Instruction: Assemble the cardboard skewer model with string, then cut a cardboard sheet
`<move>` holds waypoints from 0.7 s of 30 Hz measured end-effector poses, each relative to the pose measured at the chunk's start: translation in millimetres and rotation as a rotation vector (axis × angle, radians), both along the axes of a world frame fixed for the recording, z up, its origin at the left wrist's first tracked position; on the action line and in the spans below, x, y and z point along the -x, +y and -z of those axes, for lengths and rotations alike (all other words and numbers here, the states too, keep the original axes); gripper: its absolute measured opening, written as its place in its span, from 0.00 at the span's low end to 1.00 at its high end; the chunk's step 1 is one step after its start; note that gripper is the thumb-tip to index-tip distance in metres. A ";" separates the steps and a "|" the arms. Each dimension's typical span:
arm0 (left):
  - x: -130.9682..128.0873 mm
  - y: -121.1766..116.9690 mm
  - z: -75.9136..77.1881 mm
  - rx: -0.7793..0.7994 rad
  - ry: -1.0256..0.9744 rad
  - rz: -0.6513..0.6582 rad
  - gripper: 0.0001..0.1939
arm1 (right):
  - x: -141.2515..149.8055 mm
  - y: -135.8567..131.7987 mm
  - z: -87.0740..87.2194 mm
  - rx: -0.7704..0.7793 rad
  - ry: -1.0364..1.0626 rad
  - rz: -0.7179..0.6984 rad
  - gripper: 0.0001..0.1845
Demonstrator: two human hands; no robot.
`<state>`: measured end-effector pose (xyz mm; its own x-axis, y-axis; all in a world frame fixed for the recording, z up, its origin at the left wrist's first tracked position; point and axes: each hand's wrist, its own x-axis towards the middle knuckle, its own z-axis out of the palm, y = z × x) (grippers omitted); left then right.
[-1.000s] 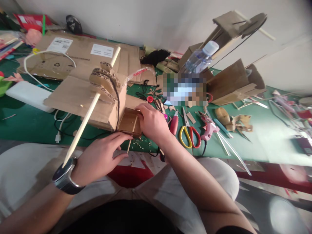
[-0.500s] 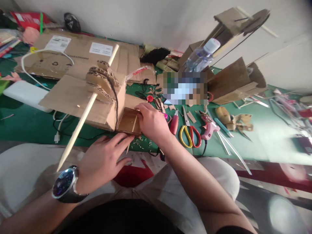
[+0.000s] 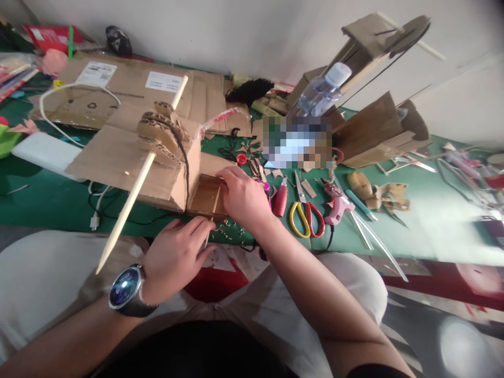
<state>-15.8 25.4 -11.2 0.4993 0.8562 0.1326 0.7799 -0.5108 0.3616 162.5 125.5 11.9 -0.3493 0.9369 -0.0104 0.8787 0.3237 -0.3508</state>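
Note:
A small open cardboard box (image 3: pixel 202 197) lies at the foot of a larger cardboard structure (image 3: pixel 157 181). Across the box runs a thin wooden stick (image 3: pixel 207 240), one end sticking out through its near wall. My left hand (image 3: pixel 173 254), wearing a watch, has its thumb and fingers closed about that end. My right hand (image 3: pixel 244 202) grips the box's right side, fingertips over the rim. On top of the structure, corrugated cardboard discs (image 3: pixel 159 134) sit on a thick pointed wooden rod (image 3: pixel 129 202). A black cord (image 3: pixel 186 173) hangs from the discs down the structure's side.
To the right lie scissors (image 3: pixel 301 218), a red-handled cutter (image 3: pixel 281 198) and a pink glue gun (image 3: pixel 336 205). A water bottle (image 3: pixel 321 94) and another cardboard model (image 3: pixel 378 128) stand behind. A flattened carton (image 3: pixel 129 100) and white power bank (image 3: pixel 49 157) are at left.
My left hand has shifted slightly right, and its spread fingers have drawn in around the stick's protruding end. My right hand stays on the box. The view has shifted a little.

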 end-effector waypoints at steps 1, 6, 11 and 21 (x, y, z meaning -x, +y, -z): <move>0.1 0.4 -0.1 0.007 -0.004 0.008 0.13 | -0.1 -0.2 0.1 -0.005 0.002 -0.001 0.22; 2.5 2.5 1.1 0.024 -0.021 0.042 0.15 | -0.4 -0.1 0.9 -0.015 0.014 -0.007 0.21; 5.6 3.8 -1.7 0.064 -0.020 0.064 0.12 | -0.7 0.0 2.1 -0.016 0.034 -0.001 0.21; 13.8 7.2 -2.1 0.221 -0.069 0.060 0.14 | -8.7 -6.5 -23.1 -0.085 0.166 0.038 0.15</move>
